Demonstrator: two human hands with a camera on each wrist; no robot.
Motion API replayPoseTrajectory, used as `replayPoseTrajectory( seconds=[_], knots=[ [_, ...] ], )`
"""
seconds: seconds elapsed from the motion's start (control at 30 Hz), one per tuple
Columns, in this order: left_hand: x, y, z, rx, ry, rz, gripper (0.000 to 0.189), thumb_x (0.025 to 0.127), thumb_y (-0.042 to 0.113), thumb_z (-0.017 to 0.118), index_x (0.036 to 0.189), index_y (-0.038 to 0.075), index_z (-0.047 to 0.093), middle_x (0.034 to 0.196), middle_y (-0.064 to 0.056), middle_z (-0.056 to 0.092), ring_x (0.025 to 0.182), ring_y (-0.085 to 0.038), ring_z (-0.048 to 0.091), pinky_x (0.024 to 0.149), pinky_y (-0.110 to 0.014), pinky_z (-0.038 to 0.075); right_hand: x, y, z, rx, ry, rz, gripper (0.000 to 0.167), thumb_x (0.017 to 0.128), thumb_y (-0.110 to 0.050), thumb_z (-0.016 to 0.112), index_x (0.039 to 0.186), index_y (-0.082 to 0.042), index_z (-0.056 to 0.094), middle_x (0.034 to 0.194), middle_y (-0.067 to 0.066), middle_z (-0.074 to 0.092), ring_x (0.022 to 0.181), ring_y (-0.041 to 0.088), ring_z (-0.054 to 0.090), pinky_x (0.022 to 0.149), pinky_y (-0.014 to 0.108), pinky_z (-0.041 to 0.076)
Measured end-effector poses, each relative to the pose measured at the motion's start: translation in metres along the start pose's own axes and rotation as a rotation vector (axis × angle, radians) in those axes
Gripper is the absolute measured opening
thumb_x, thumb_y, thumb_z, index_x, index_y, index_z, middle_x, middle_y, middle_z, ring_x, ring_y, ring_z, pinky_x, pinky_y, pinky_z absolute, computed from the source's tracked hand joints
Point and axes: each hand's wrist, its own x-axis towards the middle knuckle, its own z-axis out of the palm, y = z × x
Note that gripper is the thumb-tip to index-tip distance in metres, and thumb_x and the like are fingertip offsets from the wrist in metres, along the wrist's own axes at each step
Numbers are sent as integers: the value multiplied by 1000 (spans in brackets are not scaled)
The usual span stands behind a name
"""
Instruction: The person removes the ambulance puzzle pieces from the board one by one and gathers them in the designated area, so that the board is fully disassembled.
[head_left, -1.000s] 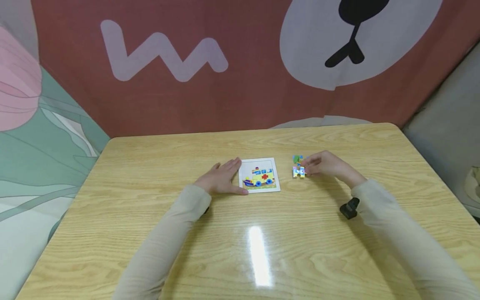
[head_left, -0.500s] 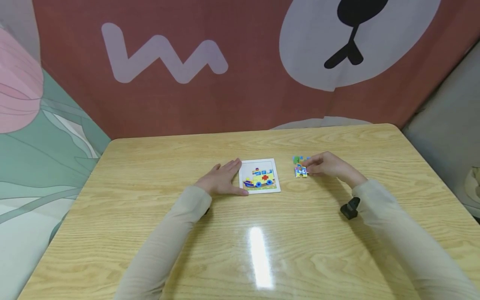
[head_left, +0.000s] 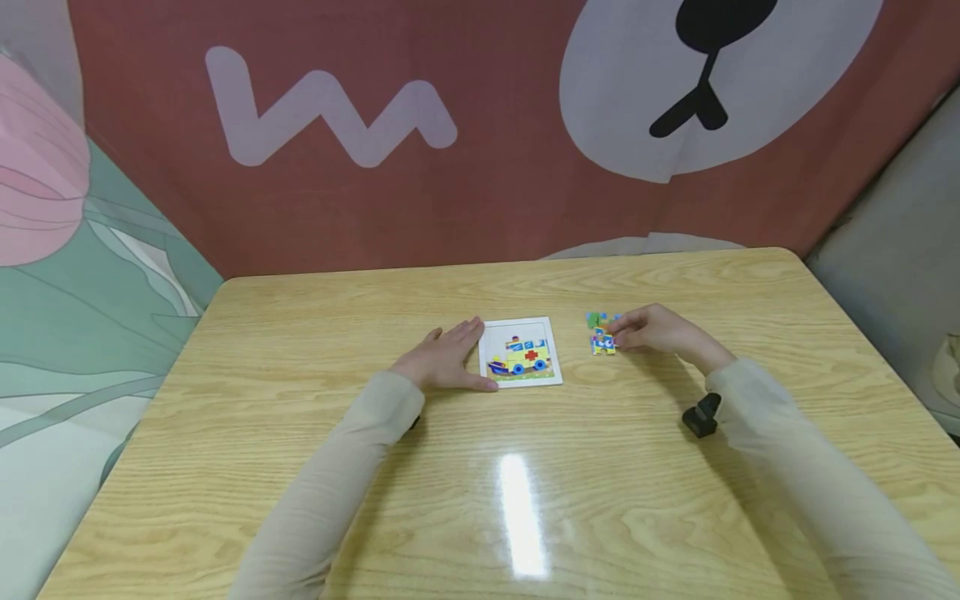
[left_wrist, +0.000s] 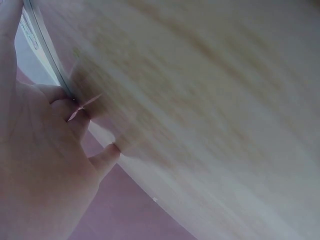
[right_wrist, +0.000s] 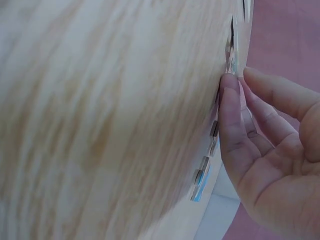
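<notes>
A white-rimmed jigsaw board (head_left: 556, 354) lies flat on the table, showing a yellow ambulance picture in its lower part and a pale upper part. My left hand (head_left: 444, 360) rests against the board's left side, fingers spread, thumb at the near left corner. The left wrist view shows that hand (left_wrist: 45, 155) along the board's edge. To the right of the board, my right hand (head_left: 654, 335) pinches a yellow and blue puzzle piece (head_left: 602, 342) between thumb and fingers, close over the table. In the right wrist view the fingertips of that hand (right_wrist: 275, 145) partly hide the piece.
Further puzzle pieces, green and blue (head_left: 595, 320), lie just behind the pinched one; the right wrist view shows pieces (right_wrist: 200, 181) edge-on. The wooden table (head_left: 600, 483) ends at a wall with a red-brown printed covering (head_left: 420, 208).
The yellow and blue puzzle piece has shifted slightly right and turned a little in my right fingers. My left hand and the board have stayed in place.
</notes>
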Motion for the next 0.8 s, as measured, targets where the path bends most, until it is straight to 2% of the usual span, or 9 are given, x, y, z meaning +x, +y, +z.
replayPoseTrajectory(
  seconds=[0.17, 0.27, 0.4, 0.6, 0.8],
  knots=[
    [0, 0, 0, 2, -2, 1, 110, 80, 72, 56, 155, 16, -1, 163, 2, -6, 151, -14, -2, 123, -49, 1, -2, -1, -2, -40, -4, -5, 39, 93, -6, 58, 124, 17, 52, 121, 27, 63, 82, -5, 61, 78, 20, 56],
    [0, 1, -1, 3, -1, -2, 109, 80, 71, 56, 155, 16, -1, 163, 2, -6, 151, -14, -2, 123, -48, 1, -2, -4, -4, -85, 29, -19, 38, 94, -8, 57, 124, 14, 54, 124, 28, 60, 84, -4, 59, 76, 17, 54],
    [-1, 1, -2, 7, 7, -4, 109, 80, 71, 57, 155, 15, 0, 163, 2, -5, 151, -15, -1, 123, -48, 1, 2, -12, -2, -132, 90, -46, 37, 94, -12, 58, 124, 9, 58, 121, 26, 63, 83, -2, 56, 74, 18, 50],
    [-1, 1, -3, 5, -6, -6, 109, 80, 71, 56, 155, 16, -1, 163, 2, -6, 151, -14, -2, 123, -48, 0, 11, -36, 15, -157, 108, -70, 36, 92, -13, 59, 125, 2, 60, 117, 22, 65, 89, 12, 60, 75, 22, 49],
    [0, 1, -2, 10, -15, -15, 108, 81, 71, 55, 155, 16, -2, 163, 2, -6, 151, -14, -1, 123, -49, 2, 26, -55, 43, -152, 44, -166, 33, 90, -5, 60, 121, 7, 60, 111, 25, 66, 101, 28, 63, 74, 23, 51]
  ],
)
